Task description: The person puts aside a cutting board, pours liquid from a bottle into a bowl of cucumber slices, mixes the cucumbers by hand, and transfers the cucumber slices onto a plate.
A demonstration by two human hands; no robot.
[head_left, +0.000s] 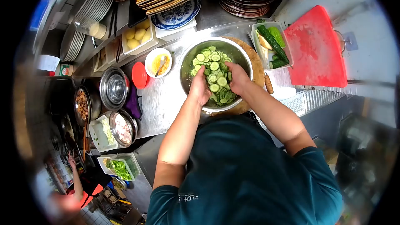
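Cupping sliced cucumber (214, 66) between two hands inside the large steel bowl (186, 54). Left hand (199, 87) is half open at the near-left part of the pile, right hand (239, 78) half open against its right side; both in contact with slices, some fingertips buried, so exact grip can't be told. Bowl sits on a round wooden board (257, 62); a wooden handle (268, 84) pokes out just right of it. Also right of bowl: clear tub (254, 43) with whole cucumber (272, 43), then red cutting board (315, 50) further right. Left of bowl: small white bowl (148, 63), yellow contents, spoon (160, 66) in it; red lid (140, 75) beside that; shiny steel bowls (114, 87) further left. Far-left of bowl, beyond the white one: round yellow items (137, 37) in a white tub. Co-worker's arm (77, 181) well off, near-left.
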